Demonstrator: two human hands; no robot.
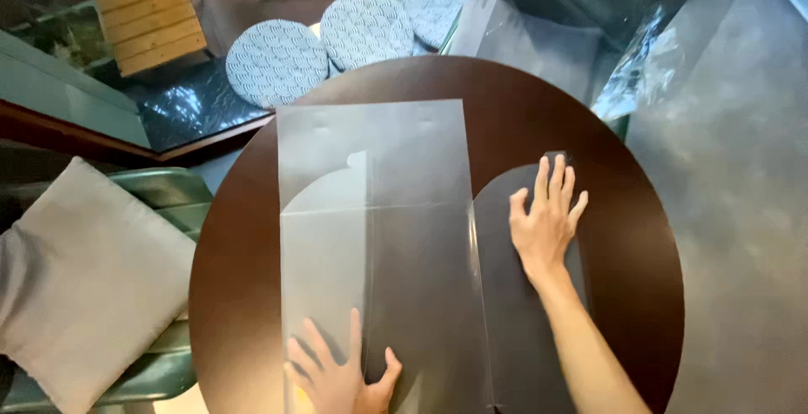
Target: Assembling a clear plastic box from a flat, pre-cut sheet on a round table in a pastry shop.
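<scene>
View from above of a round dark wooden table (640,237) on which a large translucent plastic sheet (374,212) lies flat, its long edges running away from the viewer. Beside its right edge, and partly under it, lies a dark arch-shaped sheet (505,296) with a rounded top.

The right hand (545,220) rests palm-down on the dark sheet, fingers spread and extended; it grips nothing and only presses. The left hand (341,376) lies flat on the near end of the plastic sheet, fingers likewise splayed, holding it against the table without closing on it.

The step in hand appears to be smoothing and aligning the two flat pieces: both palms pin material down while the layers are squared up. The next move would seem to call for keeping one palm as an anchor while the other slides, since thin plastic shifts easily on a polished top.

Beyond the table lie three round patterned cushions (366,27), a wooden slatted panel (147,10), and, at left, a grey pillow (84,271) on a green chair (164,187).
</scene>
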